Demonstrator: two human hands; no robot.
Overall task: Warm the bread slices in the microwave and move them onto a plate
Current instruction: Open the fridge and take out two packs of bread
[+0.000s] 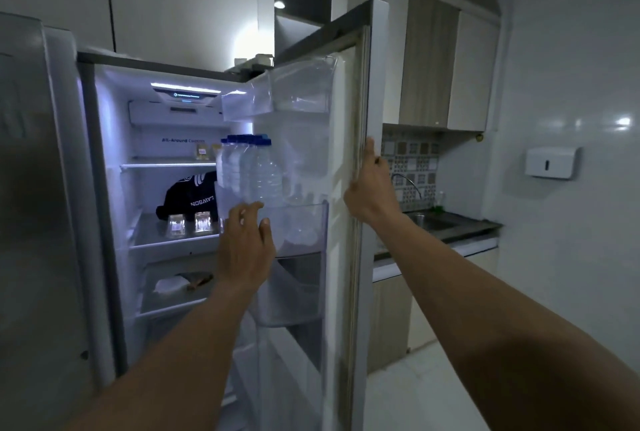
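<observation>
Fig.: head view, fridge point(104, 153) w/ door point(346, 118) swung open to the right.

(a) R. hand point(372, 188): fingers curled round the door's outer edge, thumb on the inner side, gripping it.

(b) L. hand point(244, 243): fingers slightly spread and relaxed, holding nothing, in front of the door bin point(304, 222) just below the bottles point(256, 167); contact w/ the bin cannot be told.

(c) Inside: black bag point(190, 195) on the mid shelf, two glasses point(176, 226) in front of it. Drawer point(166, 299) below holds a white-and-brown packet point(187, 283), too dim to tell if it is the bread.

(d) Far right: sink point(429, 221) w/ tap point(405, 179); wall dispenser point(552, 162).
</observation>
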